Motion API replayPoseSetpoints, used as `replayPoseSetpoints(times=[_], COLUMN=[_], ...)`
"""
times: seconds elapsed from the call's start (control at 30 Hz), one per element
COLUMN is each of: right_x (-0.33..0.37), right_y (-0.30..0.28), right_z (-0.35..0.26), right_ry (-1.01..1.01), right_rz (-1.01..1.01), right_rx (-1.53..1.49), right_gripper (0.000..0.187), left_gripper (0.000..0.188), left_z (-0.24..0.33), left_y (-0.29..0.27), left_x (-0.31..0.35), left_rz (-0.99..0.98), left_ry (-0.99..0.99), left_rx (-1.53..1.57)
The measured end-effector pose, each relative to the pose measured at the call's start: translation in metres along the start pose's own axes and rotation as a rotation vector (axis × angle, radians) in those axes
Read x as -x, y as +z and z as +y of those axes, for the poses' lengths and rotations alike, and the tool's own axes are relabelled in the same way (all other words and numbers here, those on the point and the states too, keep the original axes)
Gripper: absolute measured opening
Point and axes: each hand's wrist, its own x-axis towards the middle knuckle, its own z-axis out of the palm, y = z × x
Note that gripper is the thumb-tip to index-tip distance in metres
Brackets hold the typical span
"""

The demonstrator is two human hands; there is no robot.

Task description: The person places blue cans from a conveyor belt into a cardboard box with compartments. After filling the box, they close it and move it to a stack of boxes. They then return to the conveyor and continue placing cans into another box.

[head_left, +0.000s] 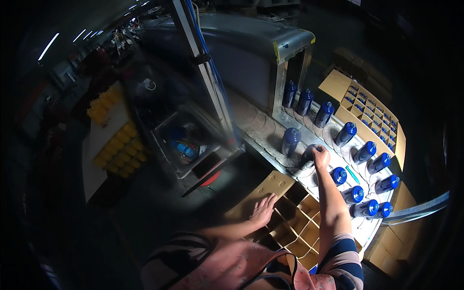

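Note:
My right hand (321, 158) reaches over the conveyor with its fingers closed on the top of a dark bottle (305, 157), partly hidden by the hand. Just left of it stands another blue bottle (291, 141), upright. My left hand (263, 210) lies with fingers spread on the edge of an open cardboard box (270, 191), beside its flap. Inside that box, cardboard dividers (298, 241) form a grid of compartments; a bit of blue shows near my body. Several more blue bottles (346, 134) with pale tops stand in a loose row along the conveyor's far side.
The conveyor (256, 121) runs out of a metal housing (290, 46). A small teal tool (352, 174) lies among the bottles. Beyond stands a divided box (372, 113) filled with blue-topped items. To the left are a metal post (212, 82), a tray (166, 140) and yellow bottles (121, 150).

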Motion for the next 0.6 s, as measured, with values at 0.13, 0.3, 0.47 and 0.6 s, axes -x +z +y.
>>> replayPoseSetpoints(times=[0.13,0.3,0.47,0.6], right_x=[0.013,0.094,0.26,0.415], right_y=[-0.019,-0.11,-0.229,-0.288], right_z=[0.02,0.072,0.164,0.213], right_ry=[-0.023,0.061,0.322,0.606], right_rz=[-0.091,-0.12,0.15,0.466], right_rx=[-0.282,-0.566,-0.527,-0.412], right_gripper=[0.045,0.039,0.035,0.023], left_gripper=[0.059,0.058,0.062,0.045], left_z=[-0.004,-0.013,-0.016,0.021], left_y=[0.006,0.008,-0.018,-0.032], left_x=[0.0,-0.003,-0.015,-0.032], left_rz=[-0.028,0.001,0.059,0.082], left_ry=[-0.052,-0.067,-0.05,0.416], left_rx=[0.021,-0.004,-0.003,0.385])
